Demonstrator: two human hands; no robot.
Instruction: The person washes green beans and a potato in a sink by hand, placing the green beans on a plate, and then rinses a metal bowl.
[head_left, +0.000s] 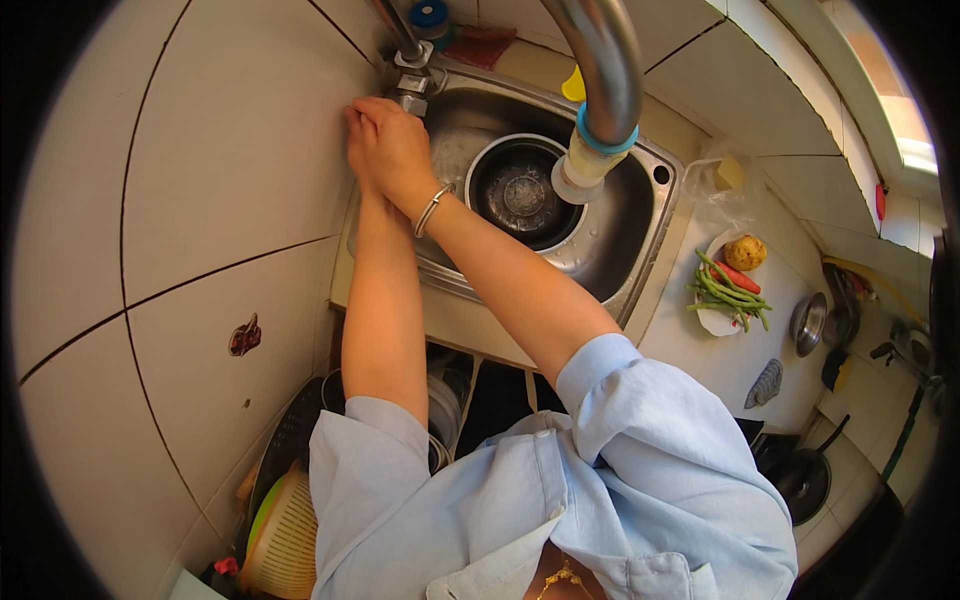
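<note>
My right hand (401, 150) lies over my left hand (359, 150) at the left side of the stainless steel sink (619, 255), close to the tiled wall. The palms face each other, and most of my left hand is hidden. Whether anything is between them, I cannot tell. A metal valve fitting (412, 84) stands just beyond my fingers. Inside the sink sits a dark round pan (525, 199) with a pale rim and wet-looking bottom. The curved faucet (611, 67), with a blue-collared nozzle (589, 165), hangs over the pan's right side.
On the right counter, a plate (720, 321) holds green beans (724, 291), a carrot (739, 277) and a potato (745, 253). Further along are a metal bowl (808, 324), a grey cloth (765, 384) and a black frying pan (802, 480). A colander (281, 536) stands low at left.
</note>
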